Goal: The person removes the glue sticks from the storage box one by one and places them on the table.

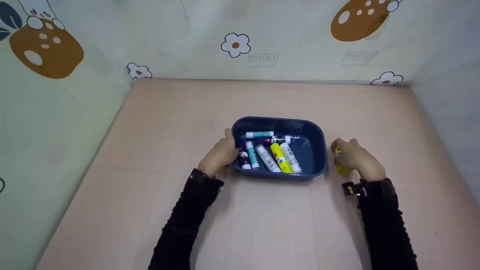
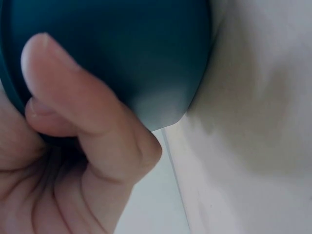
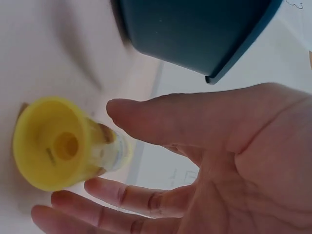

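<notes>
A dark blue plastic basket (image 1: 311, 165) stands near the middle of the table, with several glue sticks inside. My left hand (image 1: 219, 153) grips its left end; in the left wrist view the thumb and a curled finger hold the basket wall (image 2: 151, 53) near the rim. To the right of the basket, a yellow glue stick (image 3: 51, 146) lies on the table, its hollow end facing the right wrist camera. Around it spreads my right hand (image 1: 356, 159), thumb on one side and extended fingers on the other. The thumb is apart from the stick; fingertip contact cannot be told.
Inside the basket are white sticks (image 1: 267, 158), a yellow stick (image 1: 278, 155), teal-and-white ones (image 1: 259, 134) and dark purple ones (image 1: 243, 159). The pale wooden table (image 1: 180, 112) meets a patterned wall covering (image 1: 187, 45) at the back and sides.
</notes>
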Demonstrator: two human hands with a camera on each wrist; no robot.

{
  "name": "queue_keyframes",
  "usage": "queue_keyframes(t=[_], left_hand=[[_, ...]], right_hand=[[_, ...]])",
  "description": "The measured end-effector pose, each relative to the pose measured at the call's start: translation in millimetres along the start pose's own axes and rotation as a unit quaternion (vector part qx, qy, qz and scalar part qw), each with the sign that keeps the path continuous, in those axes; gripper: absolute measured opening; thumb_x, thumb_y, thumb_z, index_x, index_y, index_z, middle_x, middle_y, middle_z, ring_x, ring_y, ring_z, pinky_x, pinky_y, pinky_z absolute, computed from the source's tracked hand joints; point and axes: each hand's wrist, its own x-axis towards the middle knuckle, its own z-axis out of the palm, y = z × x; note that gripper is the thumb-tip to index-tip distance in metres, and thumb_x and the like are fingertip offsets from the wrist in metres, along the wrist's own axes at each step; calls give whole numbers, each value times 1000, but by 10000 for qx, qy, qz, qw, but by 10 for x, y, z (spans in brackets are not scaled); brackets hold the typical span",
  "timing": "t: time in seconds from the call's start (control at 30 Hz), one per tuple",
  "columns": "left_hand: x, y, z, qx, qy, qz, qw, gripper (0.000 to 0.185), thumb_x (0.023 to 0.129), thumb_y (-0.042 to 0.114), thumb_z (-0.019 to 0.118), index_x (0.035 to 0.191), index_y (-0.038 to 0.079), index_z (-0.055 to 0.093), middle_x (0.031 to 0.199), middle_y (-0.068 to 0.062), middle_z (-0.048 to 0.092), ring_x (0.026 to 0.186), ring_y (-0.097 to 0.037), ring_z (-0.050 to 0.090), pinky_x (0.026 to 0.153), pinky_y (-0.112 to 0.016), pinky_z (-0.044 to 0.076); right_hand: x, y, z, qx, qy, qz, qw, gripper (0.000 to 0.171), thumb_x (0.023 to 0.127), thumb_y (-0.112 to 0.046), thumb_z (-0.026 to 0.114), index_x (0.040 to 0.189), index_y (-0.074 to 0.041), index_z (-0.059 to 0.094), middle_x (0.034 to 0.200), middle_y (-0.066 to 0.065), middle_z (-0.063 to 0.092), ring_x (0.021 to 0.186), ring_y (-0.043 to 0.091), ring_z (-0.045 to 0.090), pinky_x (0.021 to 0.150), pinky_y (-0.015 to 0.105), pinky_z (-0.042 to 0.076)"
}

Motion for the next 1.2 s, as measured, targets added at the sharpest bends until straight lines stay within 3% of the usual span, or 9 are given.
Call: queue_keyframes(t=[0.23, 0.4, 0.77, 1.0, 1.2], left_hand=[[10, -12, 10, 37, -3, 25, 10000, 63, 94, 7, 43, 143, -1, 4, 113, -30, 55, 51, -26, 59, 46, -36, 52], [8, -3, 13, 42, -12, 0, 10000, 64, 95, 8, 44, 144, 0, 3, 113, -29, 55, 53, -26, 60, 46, -36, 52], [-16, -19, 7, 88, 95, 177, 9998, 66, 93, 7, 44, 144, -2, 3, 109, -30, 57, 45, -21, 54, 37, -27, 45], [-11, -19, 7, 100, 117, 232, 9996, 60, 93, 7, 45, 141, -2, 9, 107, -30, 57, 48, -24, 57, 38, -28, 45], [-6, -27, 15, 149, 188, 286, 9993, 57, 92, 6, 45, 138, -3, 13, 105, -29, 58, 51, -24, 57, 39, -27, 45]], right_hand=[[-89, -101, -59, 22, 567, 95, 9983, 46, 90, -10, 50, 133, -3, 37, 122, 34, 29, 102, 45, 41, 73, 45, 48], [-177, -177, -91, 41, 961, -175, 9952, 47, 92, -12, 50, 135, -3, 35, 131, 37, 26, 113, 51, 33, 86, 60, 42], [-318, -454, -19, 320, 1847, -1140, 9756, 48, 92, -12, 54, 137, -7, 39, 135, 30, 32, 120, 46, 35, 93, 61, 38], [-256, -626, 177, 378, 1707, -1640, 9708, 48, 89, -10, 58, 135, -10, 43, 131, 25, 37, 117, 40, 41, 93, 56, 43], [-141, -721, 369, 185, 1081, -1484, 9828, 54, 88, -12, 61, 138, -13, 40, 133, 24, 37, 117, 38, 45, 96, 53, 43]])
